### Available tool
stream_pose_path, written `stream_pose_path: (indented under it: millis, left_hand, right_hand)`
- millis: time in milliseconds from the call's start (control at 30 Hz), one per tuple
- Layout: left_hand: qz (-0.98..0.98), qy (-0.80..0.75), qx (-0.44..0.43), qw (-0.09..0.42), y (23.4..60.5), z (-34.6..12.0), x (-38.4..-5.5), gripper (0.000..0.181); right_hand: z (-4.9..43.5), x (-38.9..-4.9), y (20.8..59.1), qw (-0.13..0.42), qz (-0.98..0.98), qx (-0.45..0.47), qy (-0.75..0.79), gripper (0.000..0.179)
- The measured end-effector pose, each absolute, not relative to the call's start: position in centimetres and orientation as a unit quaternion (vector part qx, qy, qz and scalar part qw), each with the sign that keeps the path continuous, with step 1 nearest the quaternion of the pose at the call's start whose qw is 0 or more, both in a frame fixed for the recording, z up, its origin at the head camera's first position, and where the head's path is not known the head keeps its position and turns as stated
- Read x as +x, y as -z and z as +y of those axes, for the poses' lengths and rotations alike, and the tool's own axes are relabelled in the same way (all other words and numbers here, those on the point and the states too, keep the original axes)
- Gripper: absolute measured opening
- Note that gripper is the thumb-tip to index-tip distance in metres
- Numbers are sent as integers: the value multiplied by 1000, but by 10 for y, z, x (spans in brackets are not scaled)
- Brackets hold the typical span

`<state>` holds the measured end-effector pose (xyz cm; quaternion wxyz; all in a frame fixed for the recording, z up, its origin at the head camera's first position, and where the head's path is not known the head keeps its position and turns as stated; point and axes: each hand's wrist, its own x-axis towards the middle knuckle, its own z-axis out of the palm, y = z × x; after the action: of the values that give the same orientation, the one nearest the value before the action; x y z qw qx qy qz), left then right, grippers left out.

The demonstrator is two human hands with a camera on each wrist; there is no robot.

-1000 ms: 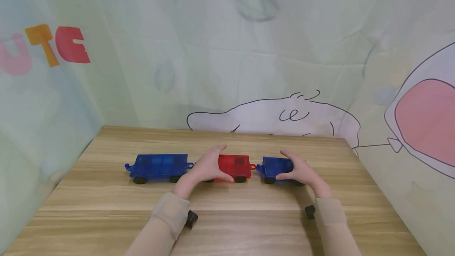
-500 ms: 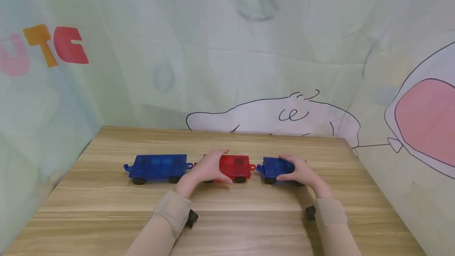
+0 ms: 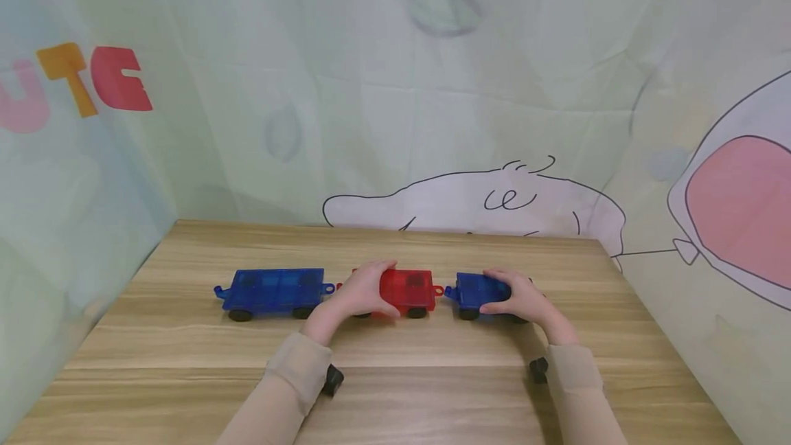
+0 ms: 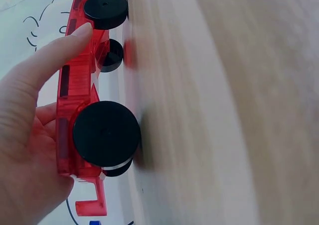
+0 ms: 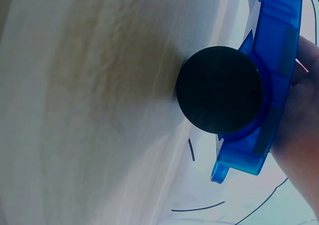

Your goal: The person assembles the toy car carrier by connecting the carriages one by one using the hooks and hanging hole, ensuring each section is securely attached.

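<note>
My left hand (image 3: 358,292) grips a red see-through toy train car (image 3: 409,286), thumb on its near side and fingers over the far side. In the left wrist view, the thumb lies along the red car's side above its black wheels (image 4: 106,134). My right hand (image 3: 524,299) holds a short blue toy train car (image 3: 471,288) across its body, and its right part is hidden by the hand. The blue hook (image 3: 452,292) lies beside the red loop (image 3: 439,290); whether they are linked, I cannot tell.
A longer blue toy train car (image 3: 276,290) stands left of the red one, its loop (image 3: 329,288) close to the red car's left end. The wooden table (image 3: 408,404) meets a printed cloth (image 3: 259,88) at the back. Black camera mounts (image 3: 332,380) sit at the wrists.
The fingers of both hands have come down from a raised position onto the far sides of the red car and the short blue car. The cars stay nearly in place.
</note>
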<state>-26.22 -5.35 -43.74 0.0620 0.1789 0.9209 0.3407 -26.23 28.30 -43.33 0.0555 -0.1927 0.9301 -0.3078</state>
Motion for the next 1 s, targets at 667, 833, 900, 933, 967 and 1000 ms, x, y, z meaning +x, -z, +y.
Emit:
stream_pose_path:
  millis: [667, 833, 900, 933, 967, 1000]
  left_hand:
    - [918, -352, 174, 54, 439, -55, -260, 89]
    - [914, -360, 177, 52, 438, -56, -260, 89]
    - [914, -362, 178, 51, 438, -56, -260, 88]
    - [913, -363, 178, 51, 438, -56, -260, 88]
    - [913, -363, 177, 52, 438, -56, -260, 88]
    - [914, -363, 176, 53, 438, -55, -260, 88]
  right_hand:
    - [280, -259, 434, 58, 928, -185, 317, 80]
    - [279, -259, 433, 61, 930, -182, 314, 81]
    - [278, -259, 433, 61, 931, -182, 311, 80]
    - [278, -259, 433, 62, 931, -182, 311, 80]
    - [278, -259, 433, 62, 931, -182, 310, 80]
    - [277, -259, 433, 62, 931, -181, 310, 80]
